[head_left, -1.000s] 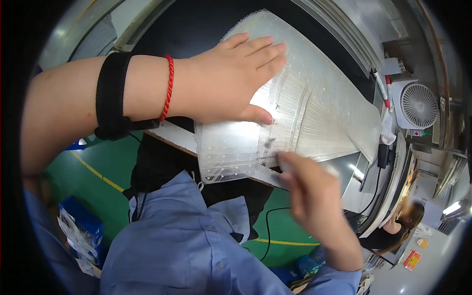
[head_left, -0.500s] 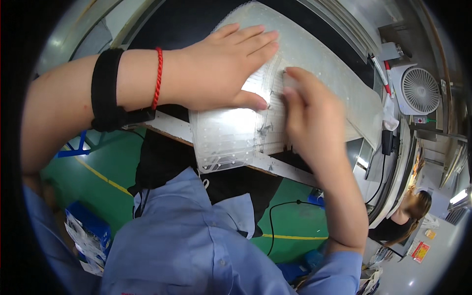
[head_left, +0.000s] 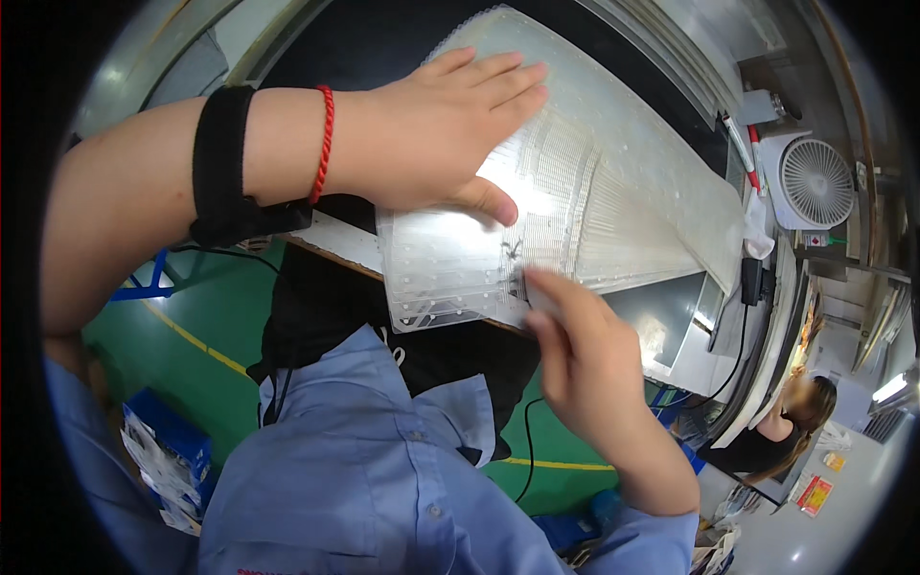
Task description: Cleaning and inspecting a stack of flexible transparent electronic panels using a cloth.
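The left hand (head_left: 431, 144), fingers (head_left: 513, 87) spread, seemingly steadies translucent sheets (head_left: 632, 144) on the worktop (head_left: 331, 62) for the right hand (head_left: 589, 369) near their lower edge, its blurred grip impossible to tell; the next move likely needs firm bracing.

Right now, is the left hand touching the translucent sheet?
Touching. The head view shows the left hand lying flat, palm down, on the translucent sheet, with no gap visible beneath it.

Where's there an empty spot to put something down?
The flat black surface shows a bare patch between the silver metal rail on the left, the left forearm and the long translucent plastic sheet. It's crowded at the right: white round fan, red-and-white marker pens.
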{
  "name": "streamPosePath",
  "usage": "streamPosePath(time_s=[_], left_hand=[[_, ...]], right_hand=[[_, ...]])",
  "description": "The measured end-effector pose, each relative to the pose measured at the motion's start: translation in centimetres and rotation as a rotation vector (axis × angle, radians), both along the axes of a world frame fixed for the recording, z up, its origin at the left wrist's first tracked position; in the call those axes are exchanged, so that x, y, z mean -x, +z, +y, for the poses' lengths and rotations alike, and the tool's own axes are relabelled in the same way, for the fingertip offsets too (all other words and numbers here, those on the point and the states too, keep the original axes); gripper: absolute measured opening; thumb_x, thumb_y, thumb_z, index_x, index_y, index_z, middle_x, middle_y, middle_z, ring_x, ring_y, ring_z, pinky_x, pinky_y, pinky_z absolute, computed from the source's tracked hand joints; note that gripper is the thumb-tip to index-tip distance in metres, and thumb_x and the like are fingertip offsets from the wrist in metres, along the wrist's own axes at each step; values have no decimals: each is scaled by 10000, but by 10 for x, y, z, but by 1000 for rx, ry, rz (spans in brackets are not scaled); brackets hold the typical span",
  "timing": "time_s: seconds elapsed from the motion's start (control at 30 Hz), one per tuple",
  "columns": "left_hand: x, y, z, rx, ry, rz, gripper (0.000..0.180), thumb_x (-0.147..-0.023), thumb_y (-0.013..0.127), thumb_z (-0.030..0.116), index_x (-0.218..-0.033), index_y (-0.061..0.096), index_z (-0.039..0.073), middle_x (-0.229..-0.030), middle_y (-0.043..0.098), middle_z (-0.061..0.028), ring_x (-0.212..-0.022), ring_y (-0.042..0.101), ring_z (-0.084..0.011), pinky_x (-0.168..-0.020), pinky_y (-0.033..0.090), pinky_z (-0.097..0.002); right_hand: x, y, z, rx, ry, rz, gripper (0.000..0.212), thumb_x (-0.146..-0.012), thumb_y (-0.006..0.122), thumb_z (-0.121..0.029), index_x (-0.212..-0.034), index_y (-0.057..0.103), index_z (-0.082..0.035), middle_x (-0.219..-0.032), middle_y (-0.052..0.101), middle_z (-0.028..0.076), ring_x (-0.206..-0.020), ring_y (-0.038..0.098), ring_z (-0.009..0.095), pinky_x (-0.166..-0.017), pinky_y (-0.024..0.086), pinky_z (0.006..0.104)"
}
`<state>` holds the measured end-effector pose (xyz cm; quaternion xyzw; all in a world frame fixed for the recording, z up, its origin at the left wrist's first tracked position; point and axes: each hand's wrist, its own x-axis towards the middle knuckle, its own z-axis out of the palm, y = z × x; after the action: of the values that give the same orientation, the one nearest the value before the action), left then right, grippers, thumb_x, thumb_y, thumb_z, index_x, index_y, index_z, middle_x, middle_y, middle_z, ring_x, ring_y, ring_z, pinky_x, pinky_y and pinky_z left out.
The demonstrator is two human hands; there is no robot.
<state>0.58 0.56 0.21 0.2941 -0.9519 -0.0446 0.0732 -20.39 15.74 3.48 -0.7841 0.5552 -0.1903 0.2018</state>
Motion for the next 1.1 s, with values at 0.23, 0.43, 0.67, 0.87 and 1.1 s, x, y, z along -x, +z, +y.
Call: streamPosePath(time_s=[0.23,0.43,0.67,0.87,1.1], left_hand=[[2,3,-5,12,-55,-5,1218,-691,707,669,-1534,219,-62,-1612,207,-258,-1516,170,-395,-1219,166,-525],[-2,-2,-6,8,-42,-9,1285,-631,705,710,-1530,218,-69,-1605,214,-268,-1515,167,-404,-1217,171,-527],[-3,-1,-2,7,-38,15,1280,-623,734,685,-1520,232,-79,-1597,229,-271,-1512,173,-407,-1217,174,-526],[4,0,-7,2,-72,63,1272,-615,755,663,-1512,251,-85,-1591,244,-275,-1499,203,-415,-1205,198,-526],[0,-6,-1,9,-70,73,1271,-616,738,678,-1507,259,-91,-1587,249,-279,-1496,212,-414,-1204,200,-525]], right_hand=[[-12,1,-63,134,-121,-19,226,-892,616,-33,-1115,634,-1,-970,686,232,-845,683,386,-730,538,484],[2,6,-20,35,59,-59,260,-860,621,-7,-1119,626,1,-901,671,200,-817,671,390,-706,539,475],[-1,-8,-7,67,27,18,290,-842,624,-29,-1132,617,-30,-876,676,144,-787,674,368,-650,540,461],[-9,-2,-66,217,-2,40,269,-864,617,-37,-1132,616,-25,-845,650,181,-764,657,384,-636,524,479],[11,2,-30,153,111,-22,310,-833,660,1,-1141,627,-23,-885,677,179,-759,665,368,-649,535,465]])
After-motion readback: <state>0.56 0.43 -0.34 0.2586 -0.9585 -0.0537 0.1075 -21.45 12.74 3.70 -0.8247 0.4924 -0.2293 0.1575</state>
